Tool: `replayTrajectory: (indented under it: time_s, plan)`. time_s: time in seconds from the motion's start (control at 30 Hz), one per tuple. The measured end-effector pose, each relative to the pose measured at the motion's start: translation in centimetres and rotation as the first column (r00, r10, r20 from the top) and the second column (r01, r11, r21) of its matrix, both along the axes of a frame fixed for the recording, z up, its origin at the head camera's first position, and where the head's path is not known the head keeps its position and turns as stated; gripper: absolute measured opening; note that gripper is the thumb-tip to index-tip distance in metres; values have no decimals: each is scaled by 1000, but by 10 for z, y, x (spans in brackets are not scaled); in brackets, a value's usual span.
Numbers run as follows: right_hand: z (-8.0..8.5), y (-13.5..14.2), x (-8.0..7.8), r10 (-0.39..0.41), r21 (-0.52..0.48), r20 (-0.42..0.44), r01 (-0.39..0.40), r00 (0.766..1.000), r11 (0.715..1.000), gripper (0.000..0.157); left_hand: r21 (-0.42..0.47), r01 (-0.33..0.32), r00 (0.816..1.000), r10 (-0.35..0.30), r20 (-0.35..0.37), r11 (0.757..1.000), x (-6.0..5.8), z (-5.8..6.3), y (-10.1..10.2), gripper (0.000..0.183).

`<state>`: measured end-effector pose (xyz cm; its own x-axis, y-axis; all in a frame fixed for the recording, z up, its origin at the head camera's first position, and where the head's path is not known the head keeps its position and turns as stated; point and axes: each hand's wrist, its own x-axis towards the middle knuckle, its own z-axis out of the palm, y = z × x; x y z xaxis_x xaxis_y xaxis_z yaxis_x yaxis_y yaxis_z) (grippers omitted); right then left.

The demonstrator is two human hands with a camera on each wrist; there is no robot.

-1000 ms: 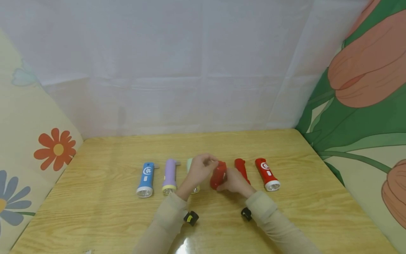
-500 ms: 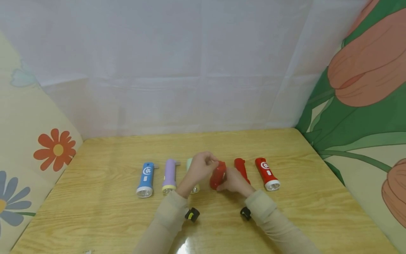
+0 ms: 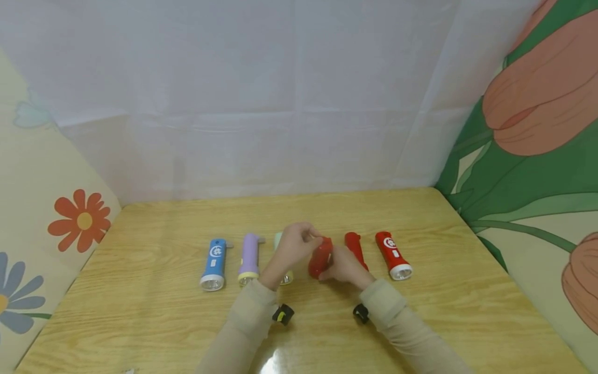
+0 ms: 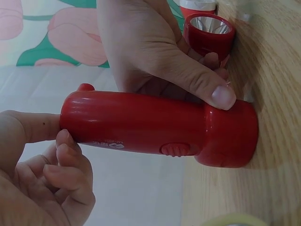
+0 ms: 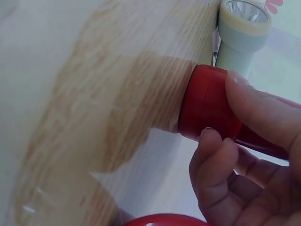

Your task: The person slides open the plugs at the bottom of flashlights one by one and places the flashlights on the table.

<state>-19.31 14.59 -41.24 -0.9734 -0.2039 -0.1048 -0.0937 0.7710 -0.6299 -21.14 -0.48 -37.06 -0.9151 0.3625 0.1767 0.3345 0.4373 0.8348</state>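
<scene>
Leaning near upright, the red flashlight (image 3: pixel 320 258) points downward (left grip (image 3: pixel 295 245) and right grip (image 3: pixel 343 265) grasping it).

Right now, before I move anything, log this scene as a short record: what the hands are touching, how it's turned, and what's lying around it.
Handled item: red flashlight
Right hand: grips it near the lamp end
Left hand: touches its tail end
Tilt: tail up, lamp end toward the table
Touching table: cannot tell
Lying to its left: blue flashlight, purple flashlight, pale green flashlight
Lying to its right: second red flashlight, white-rimmed red flashlight
Partly hidden in head view: pale green flashlight, second red flashlight
</scene>
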Motion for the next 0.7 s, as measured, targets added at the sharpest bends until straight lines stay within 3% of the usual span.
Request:
replayTrajectory:
  time_s: [0.43,0.7]
  plan:
    - [1,-1,1,-7,7,-14,7,1000,1000,55,4,-19,1000,19,-3,1000,2,1,1,7]
    - [2,-2,2,-20,9,26,20,999,1000,51,9,-31,999,31,-13,999,1,0,3,9]
